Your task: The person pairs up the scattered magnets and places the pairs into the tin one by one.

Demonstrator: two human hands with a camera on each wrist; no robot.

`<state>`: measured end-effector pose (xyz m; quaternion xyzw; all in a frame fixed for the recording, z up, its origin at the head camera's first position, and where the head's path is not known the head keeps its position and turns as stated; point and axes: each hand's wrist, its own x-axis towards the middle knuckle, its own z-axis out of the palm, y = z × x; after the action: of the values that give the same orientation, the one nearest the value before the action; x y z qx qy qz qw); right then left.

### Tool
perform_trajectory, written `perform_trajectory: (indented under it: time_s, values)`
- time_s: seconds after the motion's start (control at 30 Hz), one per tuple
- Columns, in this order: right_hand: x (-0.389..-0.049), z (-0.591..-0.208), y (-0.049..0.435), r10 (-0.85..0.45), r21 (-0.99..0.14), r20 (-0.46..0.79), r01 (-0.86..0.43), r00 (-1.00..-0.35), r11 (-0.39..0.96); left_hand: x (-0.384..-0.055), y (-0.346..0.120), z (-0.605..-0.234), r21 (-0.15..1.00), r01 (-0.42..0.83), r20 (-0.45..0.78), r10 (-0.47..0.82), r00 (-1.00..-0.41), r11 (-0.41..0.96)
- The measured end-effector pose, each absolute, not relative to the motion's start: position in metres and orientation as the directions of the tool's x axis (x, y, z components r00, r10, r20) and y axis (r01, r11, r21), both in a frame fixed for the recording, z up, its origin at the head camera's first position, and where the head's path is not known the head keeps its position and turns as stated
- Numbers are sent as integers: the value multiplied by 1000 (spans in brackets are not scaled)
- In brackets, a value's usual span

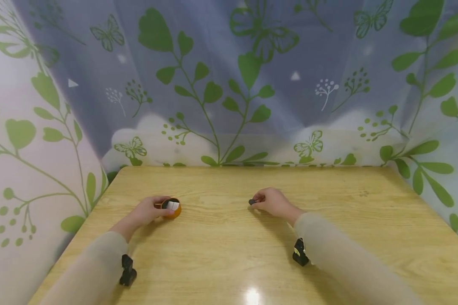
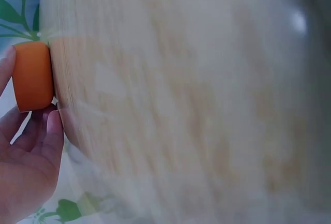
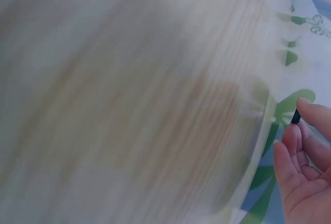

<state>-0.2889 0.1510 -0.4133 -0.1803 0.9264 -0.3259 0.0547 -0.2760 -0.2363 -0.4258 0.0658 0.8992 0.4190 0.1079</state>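
On the left half of the table, my left hand (image 1: 152, 209) grips a small round orange container (image 1: 177, 209) by its side. The container's inside looks dark, and white pieces (image 1: 172, 205) show within it. From the left wrist view, the smooth orange side of the container (image 2: 34, 76) stands at the table surface between thumb and fingers. Right of centre, my right hand (image 1: 270, 201) pinches a small black disc (image 1: 252, 202) between thumb and fingertips, just over the table. Edge-on in the right wrist view, the black disc (image 3: 296, 116) looks thin.
Both hands work over a light wood-grain table (image 1: 221, 241). Behind its far edge hangs a blue-grey and white curtain (image 1: 221, 84) with green leaves and butterflies, which continues along the left and right sides. A black wrist device (image 1: 127, 270) is strapped at the left sleeve.
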Motion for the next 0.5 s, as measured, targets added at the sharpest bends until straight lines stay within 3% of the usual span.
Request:
perform_trajectory:
  time_s: [0.5]
  values:
    - [-297,-412,78,-411,-758,52,-304,-910,577,-276,-238,-426,749,41,-131,208,-969,662]
